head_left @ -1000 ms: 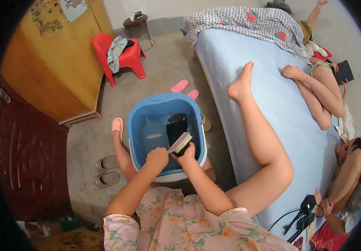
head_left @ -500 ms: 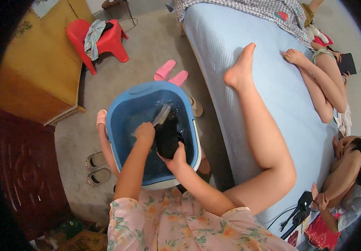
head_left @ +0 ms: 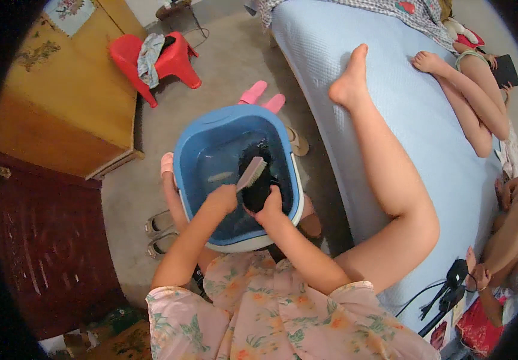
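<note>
A blue plastic tub (head_left: 182, 157) with a white outer rim holds water. Over it, my left hand (head_left: 223, 198) grips the handle of a scrubbing brush (head_left: 250, 173), pale pinkish with light bristles turned to the right. My right hand (head_left: 268, 207) is closed round the near end of a dark object that looks like a black shoe (head_left: 256, 197), its thumb on top. The brush head is above the shoe; whether the bristles touch it I cannot tell. My fingers under the shoe are hidden.
A blue-covered bed (head_left: 313, 36) runs along the right, with people on it. Pink slippers (head_left: 253, 93) lie beyond the tub, and grey shoes (head_left: 162, 245) to its left. A red plastic chair (head_left: 178, 63) with clothes stands near a yellow cabinet (head_left: 73, 114). Black cables (head_left: 451, 288) lie on the bed.
The brush has swung round, its bristles now showing to the right. My right hand still holds the shoe. The whole view has shifted, with the tub now further right in it.
</note>
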{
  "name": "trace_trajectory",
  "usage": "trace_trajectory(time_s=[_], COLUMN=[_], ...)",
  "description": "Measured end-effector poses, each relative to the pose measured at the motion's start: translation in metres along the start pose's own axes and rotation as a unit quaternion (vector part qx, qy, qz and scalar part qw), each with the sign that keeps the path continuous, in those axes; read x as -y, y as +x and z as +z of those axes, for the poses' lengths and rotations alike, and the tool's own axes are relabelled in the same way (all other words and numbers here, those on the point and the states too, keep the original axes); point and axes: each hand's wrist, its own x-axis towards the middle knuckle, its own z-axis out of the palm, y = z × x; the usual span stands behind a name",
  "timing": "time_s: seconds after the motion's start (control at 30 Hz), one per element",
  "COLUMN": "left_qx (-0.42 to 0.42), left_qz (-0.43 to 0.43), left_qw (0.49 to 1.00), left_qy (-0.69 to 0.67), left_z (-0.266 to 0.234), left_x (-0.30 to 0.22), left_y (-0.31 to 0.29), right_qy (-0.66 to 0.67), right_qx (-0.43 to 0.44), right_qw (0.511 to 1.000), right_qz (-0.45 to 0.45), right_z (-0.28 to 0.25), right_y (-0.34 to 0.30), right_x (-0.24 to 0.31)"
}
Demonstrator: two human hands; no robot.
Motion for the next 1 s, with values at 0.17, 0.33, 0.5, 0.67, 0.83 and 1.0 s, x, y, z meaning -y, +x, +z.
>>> trace_trajectory(time_s=[0.17, 0.33, 0.5, 0.67, 0.83, 1.0], left_qx=[0.001, -0.004, -0.015, -0.065, -0.117, -0.157], left_qz=[0.005, 0.041, 0.063, 0.050, 0.015, -0.016], left_qw=[1.000, 0.999, 0.998, 0.996, 0.993, 0.987], left_qy=[0.008, 0.000, -0.024, 0.017, 0.029, 0.015], left_z=[-0.004, 0.001, 0.005, 0.001, 0.006, 0.004], left_x=[-0.018, -0.024, -0.024, -0.022, -0.016, -0.010], left_y=[-0.059, -0.098, -0.112, -0.098, -0.058, -0.003], right_qy=[-0.029, 0.007, -0.013, 0.015, 0.006, -0.006], right_qx=[0.007, 0.009, -0.014, 0.041, 0.022, 0.012], right_qw=[1.000, 1.000, 0.999, 0.998, 1.000, 1.000], right_qz=[-0.004, -0.025, -0.032, -0.046, -0.014, 0.002], right_z=[-0.011, -0.014, -0.022, -0.017, -0.013, -0.008], right_y=[0.009, 0.011, 0.021, 0.019, 0.008, 0.004], right_x=[0.001, -0.002, -0.003, -0.005, 0.000, 0.000])
